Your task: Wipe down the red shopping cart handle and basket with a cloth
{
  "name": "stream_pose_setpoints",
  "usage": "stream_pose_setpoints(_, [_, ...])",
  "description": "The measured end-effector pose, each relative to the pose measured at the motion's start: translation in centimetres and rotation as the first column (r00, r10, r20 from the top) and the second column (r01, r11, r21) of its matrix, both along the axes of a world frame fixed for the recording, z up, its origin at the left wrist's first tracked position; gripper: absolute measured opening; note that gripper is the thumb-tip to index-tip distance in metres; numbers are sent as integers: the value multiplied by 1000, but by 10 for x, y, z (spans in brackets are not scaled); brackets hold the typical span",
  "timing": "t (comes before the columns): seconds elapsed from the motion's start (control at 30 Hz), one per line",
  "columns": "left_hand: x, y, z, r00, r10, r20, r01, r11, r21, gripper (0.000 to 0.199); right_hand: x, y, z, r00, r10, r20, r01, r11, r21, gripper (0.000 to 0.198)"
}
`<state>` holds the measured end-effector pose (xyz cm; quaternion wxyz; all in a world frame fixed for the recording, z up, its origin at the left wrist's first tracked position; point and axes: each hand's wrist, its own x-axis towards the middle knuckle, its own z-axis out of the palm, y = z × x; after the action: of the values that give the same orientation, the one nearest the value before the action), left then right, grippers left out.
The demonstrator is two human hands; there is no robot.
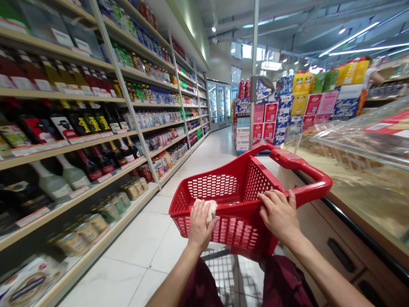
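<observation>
- Lying directly beneath and ahead of both sets of fingers, the red shopping cart is turned broadside; its long axis is stretched from left to right, with the handle set to the right of and beyond the right fingers.
- The handle is nearer to the right hand; the narrower end of the basket is nearer to the left hand.
- By the left fingers, held close together, a pale crumpled wad is clamped against the thumb at the cart's near rim; whether it is cloth or paper cannot be told, nor whether the rim itself is touched by the fingertips.
- By the right fingers, the near rim is gripped close to the handle's base; they are curled over it side by side, with the thumb held apart from them.
- To the left of the left fingers, well apart, bottles and cans are carried by a shelf.
- To the right of the right fingers, covered food is carried by a counter.
</observation>
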<state>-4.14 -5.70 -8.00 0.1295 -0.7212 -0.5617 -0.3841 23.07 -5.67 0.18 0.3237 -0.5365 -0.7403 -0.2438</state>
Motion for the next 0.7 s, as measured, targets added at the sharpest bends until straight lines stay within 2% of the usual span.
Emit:
stream_pose_setpoints(0.1, [31, 0, 8, 996, 76, 54, -76, 997, -8, 31, 4, 1, 0, 1000, 7, 16, -7, 1000, -5, 28])
stream_pose_setpoints(0.2, [36, 2, 12, 992, 119, 43, -119, 993, 13, 26, 7, 2, 0, 1000, -10, 24, 10, 1000, -18, 27])
stream_pose_setpoints(0.27, [24, 2, 10, 995, 91, -46, -89, 995, 50, 25, 8, 2, -1, 1000, -11, 27, 12, 1000, -27, 28])
stream_pose_setpoints(0.37, [-15, 0, 0, 983, 72, -166, -61, 996, 70, 32, 7, 2, -3, 1000, 3, 16, -3, 1000, -18, 29])
stream_pose_setpoints(0.43, [-44, -1, -9, 977, 181, -113, -174, 982, 67, 32, 5, 1, -4, 1000, 21, 8, -21, 1000, 2, 29])
stream_pose_setpoints(0.47, [-55, -1, -13, 957, 288, -31, -286, 956, 63, 33, 3, 1, -4, 1000, 28, 3, -28, 1000, 13, 29])
stream_pose_setpoints(0.53, [-62, 3, -17, 904, 411, 114, -418, 907, 48, 34, 0, 1, -4, 1000, 30, -6, -30, 999, 24, 29])
stream_pose_setpoints(0.6, [-46, 9, -17, 920, 361, 153, -375, 924, 74, 34, -2, 0, -4, 1000, 20, -16, -20, 1000, 15, 28])
stream_pose_setpoints(0.7, [-8, 15, -13, 992, 123, 8, -123, 985, 124, 34, -1, 0, -3, 1000, 23, -7, -22, 1000, 10, 28])
